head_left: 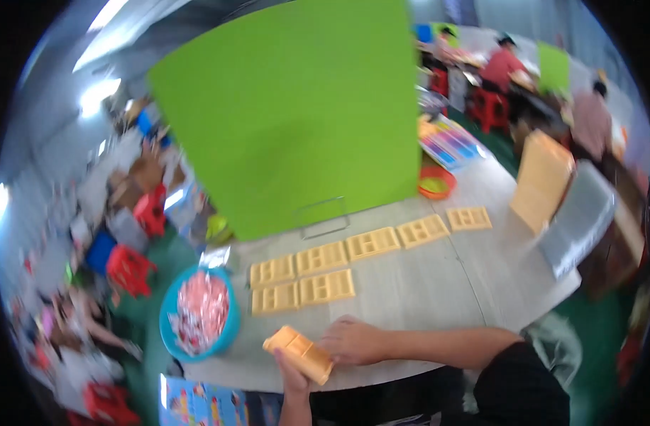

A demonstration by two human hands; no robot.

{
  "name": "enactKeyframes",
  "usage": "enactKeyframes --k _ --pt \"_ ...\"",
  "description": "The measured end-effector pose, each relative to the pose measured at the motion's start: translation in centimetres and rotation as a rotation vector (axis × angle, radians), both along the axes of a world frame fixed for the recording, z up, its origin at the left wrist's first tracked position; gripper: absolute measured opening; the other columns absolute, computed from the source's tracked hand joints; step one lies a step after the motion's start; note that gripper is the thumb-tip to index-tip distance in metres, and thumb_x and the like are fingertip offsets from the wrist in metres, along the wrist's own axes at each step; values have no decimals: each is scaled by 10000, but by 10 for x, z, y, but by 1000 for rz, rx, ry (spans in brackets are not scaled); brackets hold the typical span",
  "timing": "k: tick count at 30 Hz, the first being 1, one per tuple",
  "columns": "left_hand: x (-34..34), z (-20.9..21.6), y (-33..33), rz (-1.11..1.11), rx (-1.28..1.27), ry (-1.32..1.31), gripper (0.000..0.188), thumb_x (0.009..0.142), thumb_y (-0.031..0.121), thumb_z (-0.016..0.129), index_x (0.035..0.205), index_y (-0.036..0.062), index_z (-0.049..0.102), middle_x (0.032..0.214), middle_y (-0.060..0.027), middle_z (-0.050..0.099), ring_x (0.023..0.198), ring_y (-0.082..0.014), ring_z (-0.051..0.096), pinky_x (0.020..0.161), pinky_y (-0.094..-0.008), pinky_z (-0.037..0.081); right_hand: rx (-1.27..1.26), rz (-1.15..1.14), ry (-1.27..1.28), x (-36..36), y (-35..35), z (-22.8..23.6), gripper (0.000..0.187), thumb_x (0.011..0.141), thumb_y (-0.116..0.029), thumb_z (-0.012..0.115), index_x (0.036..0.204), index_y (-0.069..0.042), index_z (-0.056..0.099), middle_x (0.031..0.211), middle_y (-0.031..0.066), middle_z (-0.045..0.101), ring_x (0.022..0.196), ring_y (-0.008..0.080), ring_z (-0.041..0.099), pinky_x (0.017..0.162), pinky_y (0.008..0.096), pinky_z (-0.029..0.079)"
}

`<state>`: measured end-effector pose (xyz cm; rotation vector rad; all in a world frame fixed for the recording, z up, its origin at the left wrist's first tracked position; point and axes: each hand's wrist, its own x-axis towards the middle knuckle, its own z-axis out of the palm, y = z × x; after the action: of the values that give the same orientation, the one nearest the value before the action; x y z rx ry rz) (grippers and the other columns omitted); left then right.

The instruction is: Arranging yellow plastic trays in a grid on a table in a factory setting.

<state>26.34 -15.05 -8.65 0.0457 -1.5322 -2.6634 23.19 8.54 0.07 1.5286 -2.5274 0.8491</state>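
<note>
My left hand grips a yellow compartmented plastic tray from below, tilted above the table's near edge. Whether it is one tray or a nested few, I cannot tell. At its right side is my right hand, fingers curled against the edge and partly blurred. Beyond my hands, several matching yellow trays lie flat in a long back row, with a shorter row of two in front. Left of the held tray, a turquoise basin holds many small pink packets.
A green board stands upright behind the trays, a wire stand at its foot. An orange basket and colourful printed sheets lie back right. Yellow and clear tray stacks lean at the right edge. People sit working farther off.
</note>
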Motion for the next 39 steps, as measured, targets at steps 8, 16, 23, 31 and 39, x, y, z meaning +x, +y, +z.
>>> enactKeyframes --k 8,16,23,31,39 --pt "16 67 9 62 -202 -148 787 943 796 356 1396 166 483 1232 -94 622 1088 -303 631 910 -455 555 -389 -50 -38 26 -29 -16 394 914 -408 619 1116 -70 641 1057 167 661 1022 364 638 914 491 479" --pt "-43 41 64 -57 -298 -238 773 947 781 360 1369 152 515 1194 -106 642 1055 -308 644 888 -458 560 -250 41 19 5 -55 -8 352 895 -401 599 838 -83 739 872 113 723 916 323 673 828 465 487" --pt "-57 58 72 -76 -337 -275 763 951 766 364 1341 137 547 1155 -118 663 1023 -313 657 867 -461 566 -258 -35 347 -4 -106 -36 298 892 -348 587 840 -100 744 866 89 725 897 293 682 818 442 475" --pt "-32 50 -48 24 -259 -211 753 956 749 368 1310 120 583 1112 -131 686 986 -319 672 843 -465 572 -455 209 150 6 -43 -22 128 840 -224 623 849 -98 641 856 106 670 891 310 660 853 448 465" --pt "-27 66 24 -179 -163 -229 773 982 713 361 1384 79 544 1081 -191 700 883 -317 710 775 -462 603 -394 188 96 16 -17 -18 72 855 -175 599 854 -106 617 896 111 657 912 309 644 850 439 455"
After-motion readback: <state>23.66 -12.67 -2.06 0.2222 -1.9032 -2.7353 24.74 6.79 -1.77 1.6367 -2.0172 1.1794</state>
